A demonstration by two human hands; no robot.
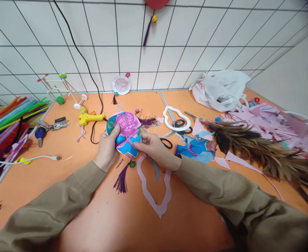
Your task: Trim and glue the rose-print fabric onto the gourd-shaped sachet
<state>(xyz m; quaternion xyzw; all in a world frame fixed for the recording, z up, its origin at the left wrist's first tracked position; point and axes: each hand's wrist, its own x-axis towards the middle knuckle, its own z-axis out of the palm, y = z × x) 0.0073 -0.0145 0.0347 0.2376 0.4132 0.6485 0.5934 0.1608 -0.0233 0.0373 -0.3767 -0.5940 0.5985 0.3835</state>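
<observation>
Round painted fan (124,133) held just above the orange table (111,217), near the middle, between both hands. Left hand (107,148) clasping its near-left edge, thumb on the rose face; right hand (154,147) pinching the near-right rim with fingertips (137,144). Fan tilted — small loop at the far end, purple tassel (121,180) trailing nearward, long axis running far to near. Yellow glue gun (88,118) just left.
</observation>
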